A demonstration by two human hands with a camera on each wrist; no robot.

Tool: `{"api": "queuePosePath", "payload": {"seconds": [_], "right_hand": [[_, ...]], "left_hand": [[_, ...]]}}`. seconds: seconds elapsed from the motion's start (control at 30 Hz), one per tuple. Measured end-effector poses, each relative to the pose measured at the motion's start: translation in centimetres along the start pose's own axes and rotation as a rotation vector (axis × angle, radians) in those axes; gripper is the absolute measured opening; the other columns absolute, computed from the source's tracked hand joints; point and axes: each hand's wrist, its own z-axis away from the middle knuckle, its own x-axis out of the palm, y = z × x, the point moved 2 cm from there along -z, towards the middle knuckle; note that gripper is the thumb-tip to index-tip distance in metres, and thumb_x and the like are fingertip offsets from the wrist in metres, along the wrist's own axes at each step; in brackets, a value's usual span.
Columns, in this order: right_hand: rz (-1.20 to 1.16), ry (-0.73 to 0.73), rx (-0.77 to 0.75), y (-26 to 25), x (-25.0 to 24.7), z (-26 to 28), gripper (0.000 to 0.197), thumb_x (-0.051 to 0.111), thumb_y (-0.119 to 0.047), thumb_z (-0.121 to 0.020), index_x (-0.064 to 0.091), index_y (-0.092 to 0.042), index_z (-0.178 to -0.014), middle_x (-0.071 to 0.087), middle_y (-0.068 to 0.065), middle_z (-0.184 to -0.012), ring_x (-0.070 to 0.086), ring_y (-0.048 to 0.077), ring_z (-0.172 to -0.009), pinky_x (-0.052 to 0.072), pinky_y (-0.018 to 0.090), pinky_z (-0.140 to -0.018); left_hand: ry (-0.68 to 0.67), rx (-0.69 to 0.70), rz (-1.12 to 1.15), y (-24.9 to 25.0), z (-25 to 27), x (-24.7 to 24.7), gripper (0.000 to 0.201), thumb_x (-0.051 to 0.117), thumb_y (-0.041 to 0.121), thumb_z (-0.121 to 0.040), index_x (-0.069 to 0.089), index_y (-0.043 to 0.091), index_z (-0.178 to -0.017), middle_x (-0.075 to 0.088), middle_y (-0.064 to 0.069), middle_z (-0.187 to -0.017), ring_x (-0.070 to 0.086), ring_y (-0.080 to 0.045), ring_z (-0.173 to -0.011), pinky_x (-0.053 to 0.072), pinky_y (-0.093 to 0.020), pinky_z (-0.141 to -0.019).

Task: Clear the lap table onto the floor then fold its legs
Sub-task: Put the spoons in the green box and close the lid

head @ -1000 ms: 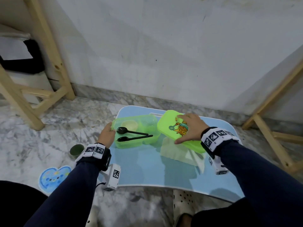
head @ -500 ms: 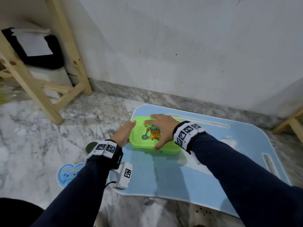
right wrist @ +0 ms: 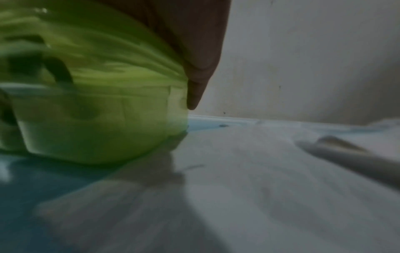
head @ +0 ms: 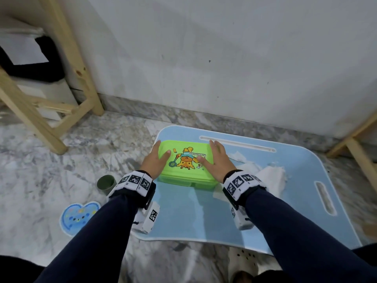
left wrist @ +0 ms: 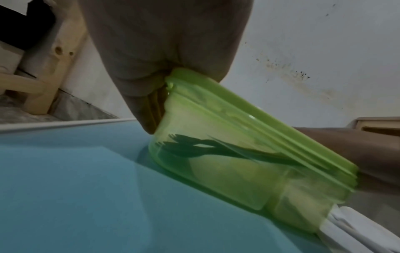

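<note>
Progress, left to right. On the floor (head: 40, 160) left of the desk (head: 204, 217): a heart mat (head: 78, 217) and a green cup (head: 106, 183), so those two look already cleared. Still on the desk: the green box (head: 187, 164) at its far left corner, lid on, and white tissue (head: 273, 176) to the box's right, one sheet reaching under the box's right end. Leg folding judged not begun; the legs are hidden under the top.

Left hand (head: 156, 160): fingers straight along the box's left end wall, thumb on the lid; a flat squeeze, not a curl. Left wrist view shows a fingertip (left wrist: 149, 126) down at the base of the box.

Box: long axis runs left-right, roughly parallel to the wall. The cartoon print reads upside down to the wearer, so its top points toward the person. Dark cutlery (left wrist: 205, 150) shows through the side wall.

Right hand (head: 219, 162): fingers straight along the right end, thumb on the lid, mirroring the left.

Left to do: box, then tissue, then legs.
</note>
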Motion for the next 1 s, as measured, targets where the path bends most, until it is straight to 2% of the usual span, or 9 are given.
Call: {"api": "queuePosePath", "payload": {"seconds": [0.13, 0.23, 0.33, 0.47, 0.63, 0.73, 0.8, 0.87, 1.0], "right_hand": [[-0.170, 0.078, 0.044, 0.1, 0.5, 0.3, 0.074, 0.048, -0.047, -0.089, 0.012, -0.019, -0.148, 0.019, 0.011, -0.153, 0.025, 0.024, -0.142, 0.024, 0.036, -0.114], [-0.252, 0.100, 0.069, 0.3, 0.7, 0.6, 0.065, 0.043, -0.041, -0.094, 0.014, -0.020, -0.148, 0.025, 0.012, -0.152, 0.025, 0.024, -0.141, 0.024, 0.035, -0.114], [-0.283, 0.114, 0.070, 0.5, 0.6, 0.6, 0.060, 0.041, -0.036, -0.096, 0.016, -0.019, -0.147, 0.024, 0.007, -0.154, 0.023, 0.021, -0.142, 0.021, 0.033, -0.114], [-0.411, 0.114, 0.084, 0.7, 0.5, 0.7, 0.060, 0.045, -0.028, -0.096, 0.015, -0.018, -0.147, 0.019, 0.005, -0.157, 0.019, 0.019, -0.144, 0.017, 0.032, -0.116], [-0.554, 0.070, 0.096, 0.8, 0.3, 1.3, 0.064, 0.045, -0.023, -0.096, 0.008, -0.018, -0.148, 0.011, 0.004, -0.158, 0.013, 0.019, -0.146, 0.015, 0.032, -0.117], [-0.547, 0.081, 0.112, 0.5, 0.3, 1.2, 0.062, 0.044, -0.023, -0.096, 0.010, -0.018, -0.147, 0.014, 0.008, -0.157, 0.016, 0.021, -0.145, 0.016, 0.034, -0.117], [-0.478, 0.133, 0.143, 0.3, 0.3, 1.0, 0.059, 0.045, -0.027, -0.096, 0.016, -0.018, -0.146, 0.021, 0.015, -0.153, 0.024, 0.024, -0.141, 0.020, 0.033, -0.114], [-0.410, 0.185, 0.202, 0.1, 0.1, 1.0, 0.058, 0.046, -0.034, -0.094, 0.022, -0.019, -0.145, 0.030, 0.020, -0.146, 0.032, 0.029, -0.135, 0.026, 0.032, -0.110], [-0.399, 0.168, 0.215, 0.5, -0.1, 0.8, 0.059, 0.046, -0.041, -0.093, 0.024, -0.023, -0.145, 0.035, 0.012, -0.150, 0.033, 0.029, -0.137, 0.028, 0.036, -0.112]], "left_hand": [[0.019, 0.000, -0.004, 0.1, -0.2, 0.1, 0.058, 0.038, 0.039, -0.096, 0.016, 0.025, -0.148, 0.032, -0.010, -0.153, 0.035, -0.031, -0.137, 0.029, -0.038, -0.110], [0.042, 0.012, -0.017, 0.2, -0.3, 0.2, 0.057, 0.037, 0.039, -0.096, 0.018, 0.024, -0.148, 0.034, -0.009, -0.152, 0.037, -0.030, -0.137, 0.030, -0.039, -0.110], [0.044, 0.010, -0.022, 0.2, -0.4, 0.2, 0.056, 0.038, 0.039, -0.096, 0.019, 0.027, -0.147, 0.034, -0.009, -0.152, 0.037, -0.030, -0.137, 0.030, -0.038, -0.109], [0.037, 0.004, -0.003, 0.0, -0.6, 0.1, 0.056, 0.040, 0.041, -0.095, 0.020, 0.029, -0.147, 0.032, -0.007, -0.153, 0.033, -0.028, -0.139, 0.028, -0.037, -0.110], [0.047, 0.017, 0.166, -0.3, -0.9, 0.2, 0.057, 0.046, 0.036, -0.094, 0.024, 0.024, -0.146, 0.027, -0.002, -0.155, 0.026, -0.021, -0.143, 0.021, -0.035, -0.115], [0.064, -0.022, 0.364, -0.5, -0.7, 0.4, 0.064, 0.057, 0.038, -0.085, 0.031, 0.025, -0.143, 0.030, -0.005, -0.153, 0.032, -0.022, -0.140, 0.025, -0.042, -0.117], [0.097, -0.063, 0.479, -1.5, -0.9, 0.6, 0.072, 0.058, 0.046, -0.070, 0.039, 0.030, -0.137, 0.038, -0.007, -0.149, 0.041, -0.025, -0.135, 0.033, -0.048, -0.113], [0.106, -0.074, 0.541, -3.0, -1.7, 1.3, 0.074, 0.058, 0.050, -0.063, 0.042, 0.032, -0.133, 0.044, -0.009, -0.144, 0.044, -0.027, -0.132, 0.036, -0.050, -0.110], [0.094, -0.049, 0.520, -2.3, -0.1, 1.2, 0.063, 0.055, 0.041, -0.078, 0.037, 0.031, -0.137, 0.044, -0.007, -0.145, 0.043, -0.025, -0.133, 0.035, -0.049, -0.111]]}}
